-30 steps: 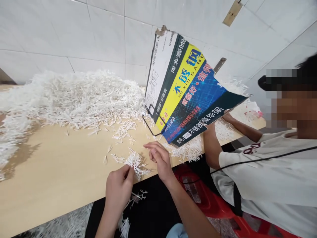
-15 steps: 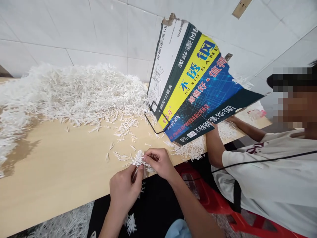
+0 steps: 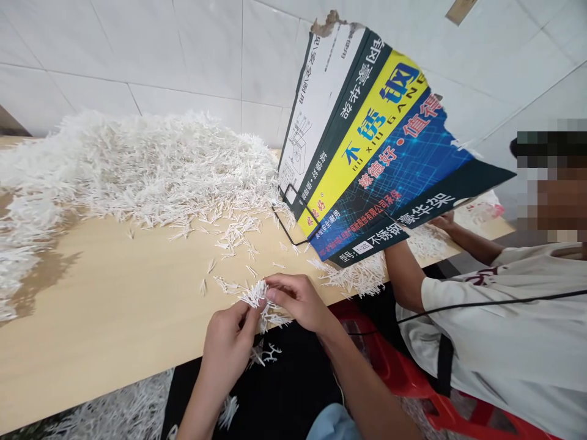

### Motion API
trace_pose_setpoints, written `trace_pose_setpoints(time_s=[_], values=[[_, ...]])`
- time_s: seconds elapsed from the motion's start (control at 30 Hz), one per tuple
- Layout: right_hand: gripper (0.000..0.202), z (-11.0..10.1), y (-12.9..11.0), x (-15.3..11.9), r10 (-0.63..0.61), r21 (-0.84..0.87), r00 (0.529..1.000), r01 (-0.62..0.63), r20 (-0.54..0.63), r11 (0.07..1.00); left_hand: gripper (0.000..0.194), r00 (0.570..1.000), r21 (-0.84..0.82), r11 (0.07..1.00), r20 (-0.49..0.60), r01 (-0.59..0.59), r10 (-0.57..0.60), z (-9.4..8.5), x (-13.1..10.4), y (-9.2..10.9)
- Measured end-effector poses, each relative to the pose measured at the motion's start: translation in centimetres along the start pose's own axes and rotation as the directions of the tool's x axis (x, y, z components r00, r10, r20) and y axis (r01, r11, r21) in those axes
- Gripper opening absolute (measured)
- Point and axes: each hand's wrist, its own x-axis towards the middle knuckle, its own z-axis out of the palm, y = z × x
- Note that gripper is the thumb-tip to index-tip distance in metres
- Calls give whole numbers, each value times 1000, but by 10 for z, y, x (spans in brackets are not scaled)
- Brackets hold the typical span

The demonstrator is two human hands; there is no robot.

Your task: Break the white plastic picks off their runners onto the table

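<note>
Both hands meet at the table's front edge around a small bunch of thin white sprigs (image 3: pixel 255 295). My left hand (image 3: pixel 228 339) pinches the bunch from below with thumb and forefinger. On its right side, the fingers of my right hand (image 3: pixel 300 300) are curled and closed on the same bunch; their tips are partly hidden. More loose white sprigs (image 3: pixel 276 319) lie just under the hands at the edge. A branched white piece (image 3: pixel 271 353) shows below, against dark cloth, and another white tuft (image 3: pixel 228 412) is lower by my left forearm.
A big heap of white sprigs (image 3: pixel 165 171) covers the back of the wooden table (image 3: pixel 114 293). A printed cardboard sheet (image 3: pixel 367 146) stands in a black wire stand (image 3: pixel 287 229). Beyond it sits another person (image 3: pixel 513 318), near a red stool (image 3: pixel 408 379).
The view has shifted slightly, so the cardboard appears farther right. My fingers have moved a little on the bunch, and a branched white piece shows more plainly below the hands.
</note>
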Motion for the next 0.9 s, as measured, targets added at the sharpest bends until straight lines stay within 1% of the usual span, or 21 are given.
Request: trace_pose_setpoints(time_s=[0.1,0.23,0.3,0.37,0.5,0.53,0.6,0.63,0.7,0.73,0.77,0.83,0.9], values=[[30,-3,1,0,12,13,999,-13,47,1000,45,998,-11,1000,64,-17,18,-4,0,-1],[24,-5,3,-1,16,9,999,-16,28,1000,41,996,3,1000,83,-28,28,-6,0,1],[24,-4,3,-1,37,52,999,-38,7,998,43,997,5,1000,75,-28,28,-5,0,3],[25,-3,3,-2,68,134,998,-66,-12,989,43,998,4,1000,56,-24,23,-3,0,3],[27,0,8,0,110,294,990,-81,-84,952,38,1000,22,1000,-17,10,-10,0,1,1],[27,-1,10,1,118,313,986,-76,-118,947,37,999,30,1000,-33,9,-8,1,1,0],[28,-3,15,6,130,374,961,-30,-244,927,38,998,28,1000,-59,1,1,1,-1,-2],[28,-5,17,8,135,418,936,14,-325,908,40,997,10,1000,-72,4,-4,0,-2,-4],[27,-7,20,13,136,475,872,120,-470,871,43,995,-48,998,-95,31,-35,-1,-3,-6],[26,-7,20,15,121,463,855,150,-505,874,43,994,-72,996,-99,46,-53,-2,-4,-7],[24,-6,20,16,89,416,859,152,-504,897,43,993,-84,995,-96,57,-65,-2,-4,-7],[23,-2,16,16,1,251,892,126,-452,960,41,995,-78,995,-74,65,-71,-2,-3,-6],[25,2,11,13,-63,99,918,110,-391,989,39,996,-66,995,-46,68,-71,-1,-2,-5]])
